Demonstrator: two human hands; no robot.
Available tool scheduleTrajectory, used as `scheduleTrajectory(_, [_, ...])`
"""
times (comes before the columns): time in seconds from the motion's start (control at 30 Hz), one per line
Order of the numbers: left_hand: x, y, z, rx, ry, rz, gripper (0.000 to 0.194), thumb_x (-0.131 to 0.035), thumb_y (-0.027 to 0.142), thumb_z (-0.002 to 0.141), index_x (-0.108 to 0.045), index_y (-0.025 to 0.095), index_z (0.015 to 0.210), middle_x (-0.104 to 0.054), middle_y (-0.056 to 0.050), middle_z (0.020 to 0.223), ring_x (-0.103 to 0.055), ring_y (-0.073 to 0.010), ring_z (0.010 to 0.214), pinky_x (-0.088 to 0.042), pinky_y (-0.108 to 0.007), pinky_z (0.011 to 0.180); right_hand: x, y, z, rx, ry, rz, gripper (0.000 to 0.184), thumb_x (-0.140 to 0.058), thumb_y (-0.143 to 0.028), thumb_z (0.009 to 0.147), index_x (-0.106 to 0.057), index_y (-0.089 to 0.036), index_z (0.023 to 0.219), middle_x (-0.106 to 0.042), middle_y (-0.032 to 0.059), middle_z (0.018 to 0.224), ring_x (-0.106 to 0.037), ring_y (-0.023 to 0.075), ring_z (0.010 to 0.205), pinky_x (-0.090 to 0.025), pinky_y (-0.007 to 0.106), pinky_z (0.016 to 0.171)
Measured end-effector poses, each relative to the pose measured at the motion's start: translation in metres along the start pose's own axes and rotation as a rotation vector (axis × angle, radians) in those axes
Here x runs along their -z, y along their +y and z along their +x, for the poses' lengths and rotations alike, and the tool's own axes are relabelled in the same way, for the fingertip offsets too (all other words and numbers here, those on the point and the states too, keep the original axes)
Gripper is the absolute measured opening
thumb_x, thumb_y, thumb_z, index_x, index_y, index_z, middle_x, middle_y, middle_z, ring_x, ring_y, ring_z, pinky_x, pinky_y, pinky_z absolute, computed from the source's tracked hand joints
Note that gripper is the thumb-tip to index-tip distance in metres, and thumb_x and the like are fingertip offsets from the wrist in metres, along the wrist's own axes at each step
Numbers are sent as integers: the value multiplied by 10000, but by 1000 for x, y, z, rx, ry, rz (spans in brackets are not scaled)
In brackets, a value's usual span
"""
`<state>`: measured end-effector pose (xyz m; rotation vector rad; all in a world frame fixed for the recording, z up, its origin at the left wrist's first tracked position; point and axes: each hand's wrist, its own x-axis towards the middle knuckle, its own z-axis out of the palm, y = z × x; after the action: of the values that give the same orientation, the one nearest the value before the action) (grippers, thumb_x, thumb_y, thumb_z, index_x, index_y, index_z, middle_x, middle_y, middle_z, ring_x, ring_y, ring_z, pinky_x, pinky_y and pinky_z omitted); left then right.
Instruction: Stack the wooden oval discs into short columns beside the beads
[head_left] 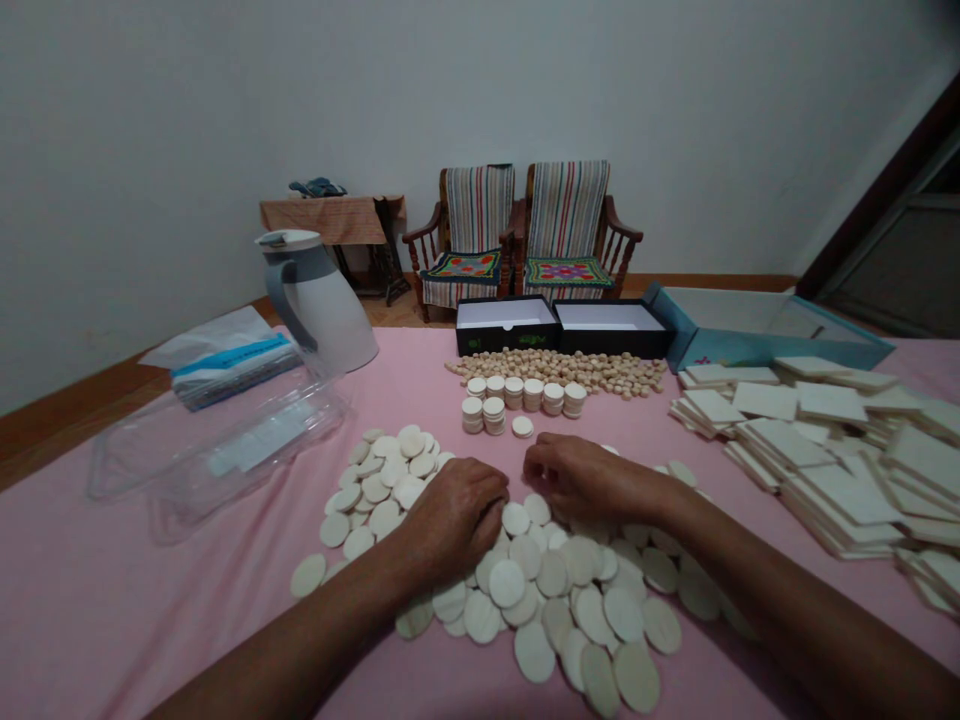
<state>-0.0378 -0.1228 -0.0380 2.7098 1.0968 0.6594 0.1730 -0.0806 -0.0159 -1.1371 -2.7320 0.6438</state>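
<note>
**Two hands curled over a spread of pale round discs**

The pale round discs (551,590) lie in a loose, overlapping layer on the pink cloth (150,570), right under and around both hands. The left hand (457,520) presses down at the edge of the main spread, its fingers curled in among the discs, with a second cluster of discs (382,490) just beyond it. The right hand (589,478) lies a little farther forward, its fingers bent over the upper edge of the spread. The hands are apart, with a narrow gap between the fingertips; whether either one grips a disc cannot be told.

Just ahead stand short stacks of discs (521,395), with one disc (522,426) lying alone. Behind them is a band of small beige pellets (555,370), backed by two open black boxes (506,325). Piles of pale square tiles (810,470) spread to the right. To the left are a transparent plastic tray (225,450), a packet (232,370) and a white jug (322,295).
</note>
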Motion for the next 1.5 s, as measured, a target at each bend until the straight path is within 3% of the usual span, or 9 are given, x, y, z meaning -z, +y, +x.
scheduleTrajectory(0.17, [-1, 0, -1, 28, 7, -18, 189, -454, 111, 827, -638, 154, 837, -671, -81, 851, -618, -204, 856, -491, -368, 784, 2, -2, -7, 94, -114, 81, 436, -553, -86, 670, -594, -208, 1086, -555, 53, 1021, -522, 167, 921, -390, 269, 772])
scheduleTrajectory(0.33, [-1, 0, 0, 36, -4, -31, 189, -456, 107, 819, -638, 155, 841, -668, -77, 835, -617, -204, 845, -486, -369, 793, -2, -11, -6, 95, -100, -20, 374, -539, -112, 708, -590, -208, 1065, -548, 59, 1010, -530, 168, 886, -379, 278, 739])
scheduleTrajectory(0.5, [0, 0, 0, 31, 2, -12, 192, -456, 111, 827, -642, 159, 824, -669, -81, 828, -622, -203, 843, -493, -356, 781, -2, -6, 1, -9, 28, -207, 203, -491, -123, 797, -602, -150, 965, -569, 87, 941, -528, 168, 797, -347, 281, 661])
scheduleTrajectory(0.6, [0, 0, 0, 23, 5, -3, 197, -453, 116, 833, -645, 159, 829, -671, -83, 833, -624, -201, 845, -496, -353, 778, 3, 1, 1, -40, 44, -119, 192, -469, -141, 835, -606, -150, 969, -587, 85, 943, -534, 162, 798, -355, 270, 659])
scheduleTrajectory(0.8, [0, 0, 0, 18, 4, -2, 205, -444, 120, 834, -645, 157, 842, -671, -76, 831, -622, -194, 835, -499, -357, 772, 1, -1, -3, 52, -61, 20, 374, -560, -99, 693, -587, -206, 1050, -562, 55, 1010, -532, 159, 866, -370, 260, 698])
scheduleTrajectory(0.97, [0, 0, 0, 20, 11, -3, 198, -450, 114, 832, -644, 156, 829, -673, -83, 833, -623, -201, 840, -498, -361, 774, -4, -2, 1, -20, 49, -52, 311, -525, -106, 706, -566, -165, 1008, -552, 82, 1014, -518, 173, 867, -373, 281, 706])
scheduleTrajectory(1.2, [0, 0, 0, 21, 1, 0, 191, -449, 115, 837, -636, 155, 833, -671, -83, 832, -622, -203, 845, -492, -360, 778, -2, 3, 4, -63, 43, -17, 232, -564, -148, 694, -572, -149, 926, -567, 78, 951, -513, 172, 827, -374, 276, 696])
scheduleTrajectory(1.4, [-1, 0, 0, 17, 8, 0, 194, -448, 107, 830, -636, 152, 825, -670, -86, 829, -622, -204, 846, -492, -361, 781, 7, 12, 26, -177, 303, -108, 181, -558, -224, 790, -548, -147, 953, -593, 100, 959, -524, 182, 830, -361, 279, 698])
scheduleTrajectory(1.5, [0, 1, 0, 25, 8, -3, 184, -456, 113, 828, -635, 154, 820, -671, -88, 831, -623, -208, 850, -492, -361, 778, 10, 14, 40, -227, 310, -187, 187, -555, -267, 814, -558, -147, 957, -605, 112, 973, -539, 192, 842, -352, 280, 692])
